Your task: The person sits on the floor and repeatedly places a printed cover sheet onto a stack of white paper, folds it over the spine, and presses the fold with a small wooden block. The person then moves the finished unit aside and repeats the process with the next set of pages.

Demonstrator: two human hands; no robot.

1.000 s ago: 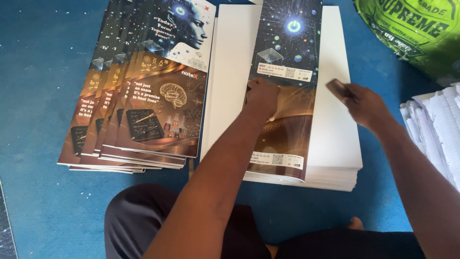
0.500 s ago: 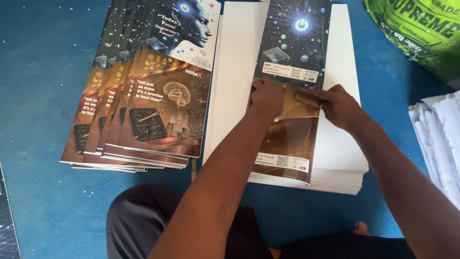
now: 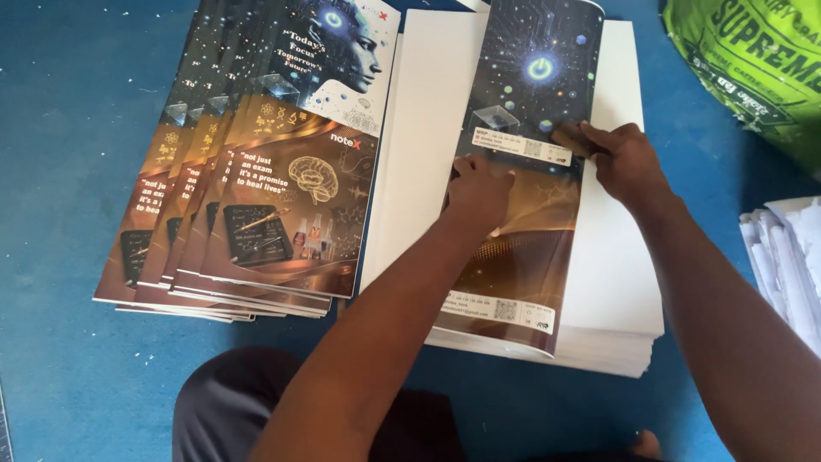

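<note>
Right hand (image 3: 629,158), gripping a block (image 3: 568,137), moved up the cover (image 3: 522,171); left hand (image 3: 475,193) presses flat.

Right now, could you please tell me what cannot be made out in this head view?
- Small brown block under the right hand: fingers cover most of it; its kind is unclear.
- Glossy dark printed cover: left hand and forearm hide its middle.
- Green plastic sack: cut off by the frame edge.
- Loose white papers: cut off at right.

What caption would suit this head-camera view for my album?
Left hand pins a printed cover sheet on a white paper stack while right hand presses a small brown block on it.
</note>
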